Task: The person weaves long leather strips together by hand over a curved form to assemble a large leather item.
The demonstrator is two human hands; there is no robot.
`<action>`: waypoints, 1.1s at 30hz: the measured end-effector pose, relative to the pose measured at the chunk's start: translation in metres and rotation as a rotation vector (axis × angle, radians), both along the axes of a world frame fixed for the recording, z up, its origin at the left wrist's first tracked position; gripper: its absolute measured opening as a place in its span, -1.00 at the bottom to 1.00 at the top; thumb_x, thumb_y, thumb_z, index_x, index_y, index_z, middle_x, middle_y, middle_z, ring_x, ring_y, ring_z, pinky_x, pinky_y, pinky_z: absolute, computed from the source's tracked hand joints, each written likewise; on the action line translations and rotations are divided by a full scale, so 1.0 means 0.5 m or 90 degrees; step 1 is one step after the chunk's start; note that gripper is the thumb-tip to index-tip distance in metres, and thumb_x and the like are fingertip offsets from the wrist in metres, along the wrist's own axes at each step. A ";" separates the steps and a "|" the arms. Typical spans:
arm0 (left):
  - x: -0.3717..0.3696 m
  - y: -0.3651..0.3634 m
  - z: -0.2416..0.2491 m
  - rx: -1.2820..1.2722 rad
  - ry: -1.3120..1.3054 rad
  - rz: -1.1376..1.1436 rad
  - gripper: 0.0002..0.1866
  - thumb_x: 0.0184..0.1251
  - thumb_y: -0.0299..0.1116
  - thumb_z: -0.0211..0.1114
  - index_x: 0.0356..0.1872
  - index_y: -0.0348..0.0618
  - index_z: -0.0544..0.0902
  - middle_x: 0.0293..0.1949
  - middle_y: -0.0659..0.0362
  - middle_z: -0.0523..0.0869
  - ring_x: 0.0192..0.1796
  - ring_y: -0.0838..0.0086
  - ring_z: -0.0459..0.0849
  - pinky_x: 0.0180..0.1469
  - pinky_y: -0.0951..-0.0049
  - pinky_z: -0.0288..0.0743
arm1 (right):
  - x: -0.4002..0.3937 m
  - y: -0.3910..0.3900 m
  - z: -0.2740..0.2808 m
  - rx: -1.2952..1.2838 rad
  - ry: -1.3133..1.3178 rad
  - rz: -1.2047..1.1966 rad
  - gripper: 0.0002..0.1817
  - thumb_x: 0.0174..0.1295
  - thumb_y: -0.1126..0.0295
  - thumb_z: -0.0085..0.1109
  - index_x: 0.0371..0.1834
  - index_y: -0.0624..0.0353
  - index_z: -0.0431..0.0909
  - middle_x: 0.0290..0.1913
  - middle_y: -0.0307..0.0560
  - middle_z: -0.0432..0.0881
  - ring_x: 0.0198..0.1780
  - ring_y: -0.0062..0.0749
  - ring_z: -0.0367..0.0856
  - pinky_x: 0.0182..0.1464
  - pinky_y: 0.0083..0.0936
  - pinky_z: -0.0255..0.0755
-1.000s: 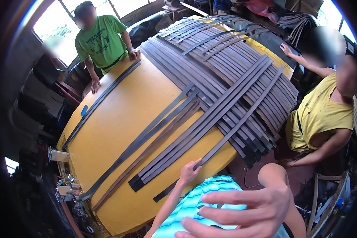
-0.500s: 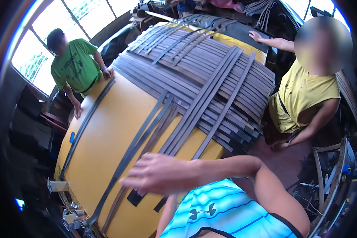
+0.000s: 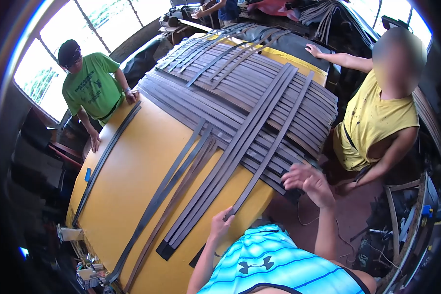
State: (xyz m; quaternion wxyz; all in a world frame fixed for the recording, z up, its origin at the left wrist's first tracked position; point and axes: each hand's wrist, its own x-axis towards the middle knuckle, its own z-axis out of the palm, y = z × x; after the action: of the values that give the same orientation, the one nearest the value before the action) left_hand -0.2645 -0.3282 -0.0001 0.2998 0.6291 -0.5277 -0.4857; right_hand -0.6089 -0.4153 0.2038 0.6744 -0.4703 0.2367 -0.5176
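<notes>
My left hand is at the near edge of the yellow tabletop, fingers closed round the end of a long grey strip. This strip runs away from me across a layer of many similar flat strips. Raised over the right edge, my right hand has its fingers apart and loosely bent, with nothing visible in them. It is close to the ends of the layered strips. Left of my left hand, a group of long strips lies lengthwise, dark at the near ends.
A person in green leans on the table's left side. To the right, a person in yellow rests a hand on the far end. Dark strips lie along the left edge. A frame with scrap stands at lower right.
My right arm has swung from across the tabletop to the right edge. My left hand, mostly hidden before, now shows gripping a strip's end.
</notes>
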 end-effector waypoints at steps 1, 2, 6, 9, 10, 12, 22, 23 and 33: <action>0.002 -0.002 -0.004 0.004 0.002 -0.006 -0.58 0.31 -0.41 0.43 0.21 -0.10 0.69 -0.23 0.13 0.78 -0.40 0.48 0.73 -0.32 0.46 0.61 | 0.009 -0.017 0.006 -0.013 -0.053 -0.064 -0.51 0.48 0.32 0.17 0.38 0.33 0.40 0.18 0.09 0.66 0.10 -0.40 0.66 0.21 -0.44 0.53; 0.004 -0.002 -0.009 0.016 0.016 -0.003 -0.58 0.31 -0.42 0.43 0.21 -0.11 0.69 -0.25 0.14 0.77 -0.44 0.52 0.71 -0.37 0.49 0.59 | 0.021 -0.031 0.009 -0.026 -0.105 -0.129 -0.53 0.48 0.34 0.16 0.36 0.32 0.42 0.15 0.10 0.67 0.07 -0.40 0.67 0.21 -0.44 0.54; 0.006 -0.006 -0.007 0.029 0.016 -0.007 -0.57 0.31 -0.42 0.42 0.22 -0.13 0.68 -0.27 0.16 0.75 -0.49 0.57 0.70 -0.44 0.52 0.58 | 0.108 -0.041 -0.068 -0.103 0.554 -0.133 -0.71 0.38 0.35 0.26 0.09 0.22 0.66 0.04 -0.02 0.73 0.09 -0.28 0.70 0.19 -0.42 0.52; 0.002 -0.007 -0.003 0.059 -0.028 -0.007 -0.56 0.29 -0.39 0.42 0.22 -0.11 0.68 -0.19 0.10 0.79 -0.34 0.45 0.78 -0.29 0.46 0.65 | 0.163 0.001 -0.212 -0.229 0.642 0.110 -0.59 0.40 0.12 0.18 0.13 0.17 0.64 0.09 0.13 0.69 0.19 0.02 0.61 0.26 -0.19 0.47; 0.001 0.002 -0.011 0.059 -0.025 0.005 -0.56 0.29 -0.39 0.42 0.22 -0.11 0.68 -0.19 0.10 0.79 -0.34 0.45 0.78 -0.29 0.46 0.65 | 0.183 0.023 -0.235 -0.184 0.633 0.211 -0.59 0.41 0.13 0.15 0.14 0.17 0.63 0.10 0.16 0.69 0.18 0.04 0.62 0.25 -0.19 0.48; -0.003 0.006 -0.033 -0.038 -0.087 0.005 -0.56 0.27 -0.34 0.42 0.20 -0.09 0.69 -0.06 0.04 0.81 -0.11 0.32 0.82 -0.06 0.40 0.67 | 0.214 0.051 -0.260 -0.108 0.632 0.402 -0.59 0.42 0.14 0.11 0.12 0.22 0.63 0.05 0.18 0.71 0.10 0.05 0.67 0.19 -0.19 0.51; -0.013 0.002 -0.010 -0.053 -0.127 0.018 -0.58 0.26 -0.27 0.42 0.17 0.01 0.72 0.05 0.06 0.79 0.04 0.24 0.78 0.11 0.33 0.63 | 0.229 0.091 -0.360 -0.074 0.660 0.771 -0.30 0.47 -0.23 -0.03 0.23 0.23 0.59 0.05 0.13 0.73 0.07 -0.10 0.69 0.09 -0.28 0.55; -0.011 0.004 -0.011 -0.054 -0.139 0.009 -0.58 0.26 -0.25 0.42 0.17 0.02 0.72 0.05 0.06 0.79 0.05 0.24 0.78 0.11 0.33 0.63 | 0.225 0.094 -0.364 -0.076 0.663 0.782 -0.30 0.47 -0.24 -0.03 0.23 0.23 0.59 0.02 0.09 0.73 0.03 -0.13 0.69 0.05 -0.28 0.55; -0.001 0.003 -0.017 -0.003 -0.107 -0.014 -0.54 0.29 -0.22 0.42 0.23 0.04 0.68 0.04 0.05 0.79 0.03 0.25 0.78 0.08 0.33 0.63 | 0.231 0.202 -0.382 0.067 0.497 0.660 -0.33 0.57 -0.17 -0.17 0.07 0.35 0.54 0.05 0.14 0.66 0.07 -0.23 0.61 0.08 -0.28 0.46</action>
State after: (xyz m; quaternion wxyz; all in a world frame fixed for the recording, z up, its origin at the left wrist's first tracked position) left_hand -0.2647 -0.3266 -0.0084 0.2508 0.6612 -0.5587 -0.4333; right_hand -0.4932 -0.3142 0.0127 0.7231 -0.6436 0.2318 0.0958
